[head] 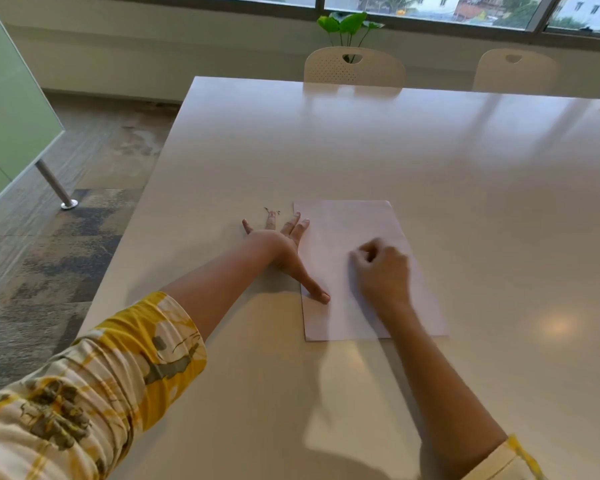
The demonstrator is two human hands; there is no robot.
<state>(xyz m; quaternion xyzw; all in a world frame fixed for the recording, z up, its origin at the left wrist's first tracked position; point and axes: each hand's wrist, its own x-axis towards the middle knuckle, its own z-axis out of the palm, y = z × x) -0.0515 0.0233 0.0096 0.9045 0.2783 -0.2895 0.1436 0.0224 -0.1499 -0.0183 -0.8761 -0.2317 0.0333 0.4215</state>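
Observation:
A pale sheet of paper [354, 223] lies flat on the white table [430, 150], long side running away from me. My left hand [278, 244] is spread flat at the sheet's left edge, with the thumb and two fingertips pressing on the paper. Over the middle of the sheet, my right hand [383, 268] rests on the paper with its fingers curled into a loose fist. Nothing shows inside that fist.
Two cream chairs [354, 67] [515, 69] stand at the table's far edge, with a green plant [349, 24] behind them under the window. The table's left edge drops to carpeted floor, where a green panel on a metal leg [54, 185] stands.

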